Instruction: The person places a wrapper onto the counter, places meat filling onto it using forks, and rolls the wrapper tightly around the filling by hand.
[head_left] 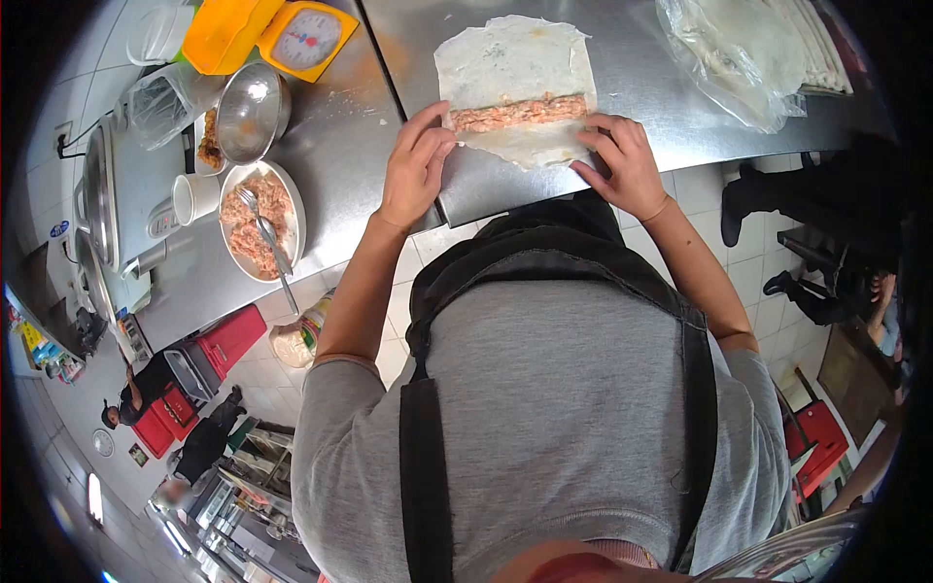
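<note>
Pink filling [520, 114] already lies in a strip across the near part of the pale wrapper [510, 63], unfolded as yet on the table [637, 68]. Left hand [415, 167] and right hand [630, 165], fingers parted, flank it; whether either grips, I cannot tell. The bowl [298, 214] at left holds more.

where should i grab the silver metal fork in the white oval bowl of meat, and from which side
Take the silver metal fork by its handle end, probably from the person's side: the handle juts past the rim of the white oval bowl that way, while the tines rest in pink minced meat.
</note>
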Available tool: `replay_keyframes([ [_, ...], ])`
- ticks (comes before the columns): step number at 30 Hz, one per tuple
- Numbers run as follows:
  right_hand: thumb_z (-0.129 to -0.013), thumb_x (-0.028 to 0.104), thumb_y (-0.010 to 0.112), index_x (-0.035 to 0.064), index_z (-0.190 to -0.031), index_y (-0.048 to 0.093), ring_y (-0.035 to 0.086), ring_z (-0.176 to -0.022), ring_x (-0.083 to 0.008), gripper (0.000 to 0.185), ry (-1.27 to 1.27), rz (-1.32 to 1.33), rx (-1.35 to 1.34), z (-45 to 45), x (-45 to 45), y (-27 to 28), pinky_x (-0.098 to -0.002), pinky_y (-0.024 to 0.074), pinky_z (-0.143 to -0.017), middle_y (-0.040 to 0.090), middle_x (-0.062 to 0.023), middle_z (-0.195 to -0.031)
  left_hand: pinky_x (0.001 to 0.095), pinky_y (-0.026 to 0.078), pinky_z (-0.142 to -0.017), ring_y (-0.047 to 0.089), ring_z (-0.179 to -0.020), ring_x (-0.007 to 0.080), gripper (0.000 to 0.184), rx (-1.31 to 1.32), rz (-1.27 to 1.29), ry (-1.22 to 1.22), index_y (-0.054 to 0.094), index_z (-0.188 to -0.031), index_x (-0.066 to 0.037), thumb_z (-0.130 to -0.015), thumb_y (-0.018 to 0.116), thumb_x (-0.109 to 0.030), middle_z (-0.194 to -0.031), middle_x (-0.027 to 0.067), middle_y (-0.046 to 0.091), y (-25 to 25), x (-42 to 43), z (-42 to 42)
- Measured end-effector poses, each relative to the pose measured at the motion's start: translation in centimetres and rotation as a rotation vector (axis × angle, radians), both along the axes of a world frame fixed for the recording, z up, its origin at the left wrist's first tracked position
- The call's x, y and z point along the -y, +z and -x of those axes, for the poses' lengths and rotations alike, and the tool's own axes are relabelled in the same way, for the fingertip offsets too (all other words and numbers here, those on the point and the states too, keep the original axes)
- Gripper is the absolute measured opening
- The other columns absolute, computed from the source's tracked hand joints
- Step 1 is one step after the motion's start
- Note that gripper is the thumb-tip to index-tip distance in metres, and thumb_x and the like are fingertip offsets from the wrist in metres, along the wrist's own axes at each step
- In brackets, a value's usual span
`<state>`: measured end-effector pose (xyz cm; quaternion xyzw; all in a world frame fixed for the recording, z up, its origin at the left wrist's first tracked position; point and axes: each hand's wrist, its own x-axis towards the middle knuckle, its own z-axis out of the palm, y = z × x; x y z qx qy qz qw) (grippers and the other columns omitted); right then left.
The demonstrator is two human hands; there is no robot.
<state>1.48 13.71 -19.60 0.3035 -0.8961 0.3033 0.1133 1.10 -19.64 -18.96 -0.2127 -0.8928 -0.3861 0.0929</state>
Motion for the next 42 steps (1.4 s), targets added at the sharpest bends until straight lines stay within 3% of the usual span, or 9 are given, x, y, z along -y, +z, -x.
replay_keyframes([
  [8,-0.079,0.004,0.074,0.0086,-0.110,0.064,0.058,-0.110,-0.0330,0.033,-0.054,-0.004,-0.051,-0.3,0.3,-1.3,-0.0431,0.0471,-0.094,0.062,-0.0106,-0.119,0.0457,0.043,-0.116,0.060,-0.129,0.0350,0.018,0.084,0.020,-0.013,0.056,-0.120,-0.004,-0.103,0.053,-0.002,-0.133,0.0122,0.067,-1.7,0.0,0.6],
  [14,-0.081,0.002,0.071,0.0067,-0.103,0.059,0.057,-0.120,-0.0376,0.026,-0.111,0.097,-0.015,0.7,0.5,-1.0,-0.0458,0.0455,-0.102,0.060,-0.0139,-0.133,0.0413,0.048,-0.110,0.065,-0.124,0.0324,0.014,0.163,-0.095,0.056,0.058,-0.117,-0.004,-0.104,0.052,-0.005,-0.126,0.0137,0.071,-1.1,-0.4,0.8],
  [17,-0.086,0.003,0.069,0.0057,-0.104,0.055,0.055,-0.127,-0.0400,0.024,-0.068,0.157,0.020,1.7,0.5,-1.3,-0.0473,0.0435,-0.107,0.058,-0.0165,-0.141,0.0333,0.051,-0.102,0.068,-0.119,0.0222,0.012,0.253,-0.161,0.120,0.060,-0.116,-0.004,-0.105,0.053,-0.005,-0.129,0.0114,0.071,-0.7,-0.7,0.7],
  [18,-0.088,0.003,0.068,0.0053,-0.105,0.053,0.054,-0.129,-0.0406,0.023,-0.052,0.174,0.042,2.0,0.5,-1.4,-0.0477,0.0428,-0.108,0.058,-0.0173,-0.143,0.0344,0.052,-0.098,0.069,-0.117,0.0251,0.012,0.260,-0.158,0.125,0.059,-0.115,-0.004,-0.105,0.054,-0.005,-0.126,0.0124,0.072,-0.5,-0.8,0.8],
  [23,-0.097,0.006,0.061,0.0041,-0.110,0.051,0.058,-0.125,-0.0375,0.016,-0.067,0.179,0.088,2.7,0.4,-1.6,-0.0462,0.0438,-0.107,0.065,-0.0159,-0.136,0.0366,0.056,-0.084,0.073,-0.102,0.0303,0.009,0.304,-0.097,0.229,0.061,-0.111,-0.006,-0.102,0.058,-0.006,-0.111,0.0141,0.075,0.2,-1.0,1.3],
  [26,-0.099,0.007,0.060,0.0042,-0.110,0.053,0.061,-0.122,-0.0361,0.014,-0.093,0.221,0.076,2.9,0.5,-1.9,-0.0453,0.0445,-0.105,0.067,-0.0142,-0.132,0.0259,0.049,-0.074,0.060,-0.077,0.0110,0.011,0.254,-0.035,0.280,0.063,-0.110,-0.003,-0.103,0.061,-0.012,-0.097,0.0083,0.075,-0.3,-0.9,1.4],
  [32,-0.102,0.009,0.058,0.0038,-0.110,0.057,0.065,-0.104,-0.0310,0.010,-0.203,0.294,0.123,3.0,1.3,-2.7,-0.0391,0.0506,-0.091,0.070,-0.0132,-0.125,0.0252,0.050,-0.078,0.063,-0.085,0.0091,0.011,0.216,-0.169,0.380,0.067,-0.105,0.000,-0.100,0.066,-0.010,-0.093,0.0071,0.074,-1.2,-1.6,1.5],
  [35,-0.103,0.010,0.058,0.0038,-0.110,0.060,0.063,-0.096,-0.0330,0.010,-0.306,0.348,0.177,3.0,2.0,-2.8,-0.0407,0.0505,-0.087,0.069,-0.0145,-0.110,0.0364,0.050,-0.075,0.066,-0.076,0.0270,0.005,0.148,-0.220,0.434,0.069,-0.098,-0.007,-0.094,0.070,-0.008,-0.083,0.0115,0.074,-2.1,-1.8,2.1],
  [42,-0.102,0.014,0.059,0.0045,-0.109,0.062,0.060,-0.089,-0.0347,0.012,-0.389,0.347,0.283,4.0,2.4,-1.7,-0.0432,0.0478,-0.083,0.067,-0.0152,-0.093,0.0331,0.053,-0.070,0.074,-0.074,0.0241,0.007,0.219,-0.200,0.514,0.072,-0.094,-0.006,-0.091,0.074,-0.012,-0.085,0.0127,0.077,-1.9,-2.0,3.3],
])
